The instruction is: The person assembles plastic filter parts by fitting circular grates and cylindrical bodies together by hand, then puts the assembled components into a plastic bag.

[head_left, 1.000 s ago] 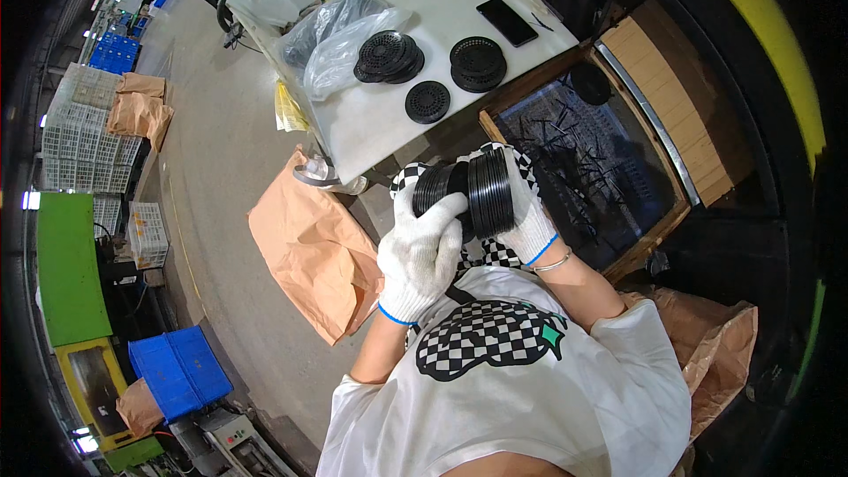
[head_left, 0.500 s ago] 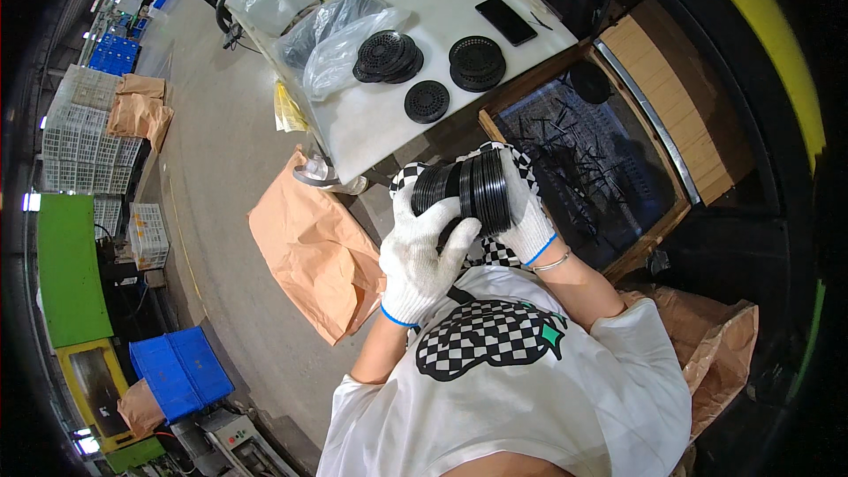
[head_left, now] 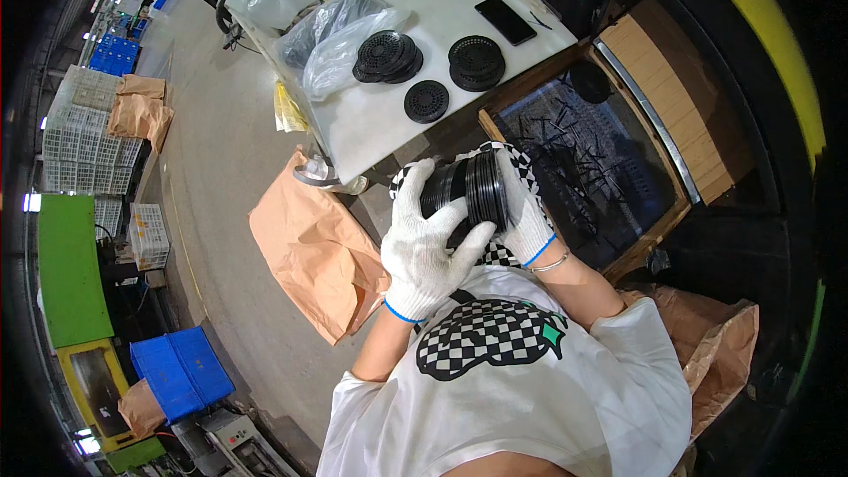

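Between my two white-gloved hands lies a row of black round plastic discs (head_left: 484,190), stacked face to face on its side above my lap. My left hand (head_left: 422,243) is closed on the left end, its fingers and thumb spread along the near side. My right hand (head_left: 527,216) cups the right end, with its palm against the last disc; part of its fingers is hidden behind the stack. On the white table ahead sit a pile of perforated black discs (head_left: 386,56), a second pile (head_left: 477,64) and a smaller stack (head_left: 427,102).
A phone (head_left: 505,20) and clear plastic bags (head_left: 340,31) lie on the white table (head_left: 371,137). To the right, a wood-framed bin (head_left: 649,243) holds thin black scraps. Brown paper sacks (head_left: 314,252) flank me. A blue crate (head_left: 181,375) stands at lower left.
My left hand has slid slightly to the right and its fingers have shifted along the discs. The discs are pressed a little toward my right hand, which has barely moved.
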A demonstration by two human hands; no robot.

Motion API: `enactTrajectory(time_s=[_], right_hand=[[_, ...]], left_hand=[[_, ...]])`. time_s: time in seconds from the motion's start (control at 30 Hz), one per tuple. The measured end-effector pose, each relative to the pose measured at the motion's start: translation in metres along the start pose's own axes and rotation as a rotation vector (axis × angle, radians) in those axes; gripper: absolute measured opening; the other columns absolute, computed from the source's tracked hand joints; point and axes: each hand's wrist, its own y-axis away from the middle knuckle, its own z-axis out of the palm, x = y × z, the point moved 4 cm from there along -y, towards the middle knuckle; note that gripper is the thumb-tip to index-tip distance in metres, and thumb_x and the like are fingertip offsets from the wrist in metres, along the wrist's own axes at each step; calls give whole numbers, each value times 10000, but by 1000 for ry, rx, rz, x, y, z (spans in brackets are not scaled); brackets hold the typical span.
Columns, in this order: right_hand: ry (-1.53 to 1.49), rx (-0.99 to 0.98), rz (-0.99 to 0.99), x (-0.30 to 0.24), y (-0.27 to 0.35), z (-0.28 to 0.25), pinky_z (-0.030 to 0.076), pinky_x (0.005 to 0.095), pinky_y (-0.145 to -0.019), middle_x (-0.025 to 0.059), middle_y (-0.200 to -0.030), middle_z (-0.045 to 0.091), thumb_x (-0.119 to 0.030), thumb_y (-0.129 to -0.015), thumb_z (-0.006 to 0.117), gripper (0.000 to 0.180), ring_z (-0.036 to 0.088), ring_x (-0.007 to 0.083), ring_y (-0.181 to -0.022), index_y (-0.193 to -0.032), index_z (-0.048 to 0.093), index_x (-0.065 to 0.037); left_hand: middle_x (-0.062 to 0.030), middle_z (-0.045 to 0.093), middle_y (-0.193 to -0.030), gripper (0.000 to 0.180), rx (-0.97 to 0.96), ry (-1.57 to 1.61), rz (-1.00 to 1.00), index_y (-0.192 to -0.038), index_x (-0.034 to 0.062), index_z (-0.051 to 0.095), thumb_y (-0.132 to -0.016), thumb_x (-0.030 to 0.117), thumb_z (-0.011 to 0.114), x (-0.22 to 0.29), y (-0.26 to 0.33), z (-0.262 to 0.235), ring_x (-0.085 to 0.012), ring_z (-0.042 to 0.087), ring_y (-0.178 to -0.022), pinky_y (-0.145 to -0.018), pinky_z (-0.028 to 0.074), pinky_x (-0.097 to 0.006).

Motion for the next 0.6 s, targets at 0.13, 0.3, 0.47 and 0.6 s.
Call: enactTrajectory(time_s=[0.13,0.3,0.47,0.6], right_hand=[[173,43,-65,-3,3,1,539,270,-831,86,-1057,651,-492,-1026,307,561,640,133,-951,-1198,576,-31],[176,-8,-74,-3,2,-5,523,253,-862,83,-1079,649,-460,-1043,265,556,633,116,-953,-1224,558,-24],[258,-34,-83,-4,1,-9,500,255,-911,82,-1103,642,-415,-1058,216,548,624,111,-965,-1258,530,-11],[944,-22,-414,-10,5,-9,503,259,-914,82,-1109,639,-418,-1057,223,547,625,118,-968,-1256,526,-8]], left_hand=[[-243,491,-1317,291,-12,-18,-33,-993,104,722,-723,195,779,-2,2,3,-385,551,-1163,-949,478,-409],[-225,487,-1323,266,-20,35,-59,-990,92,720,-739,171,761,-6,4,4,-369,557,-1159,-951,475,-407],[-221,485,-1325,246,-25,55,-69,-982,85,717,-748,157,745,-4,4,3,-367,560,-1152,-954,472,-405],[-221,486,-1324,221,-14,41,-42,-963,78,714,-747,125,721,-2,2,2,-372,554,-1156,-960,467,-402]])
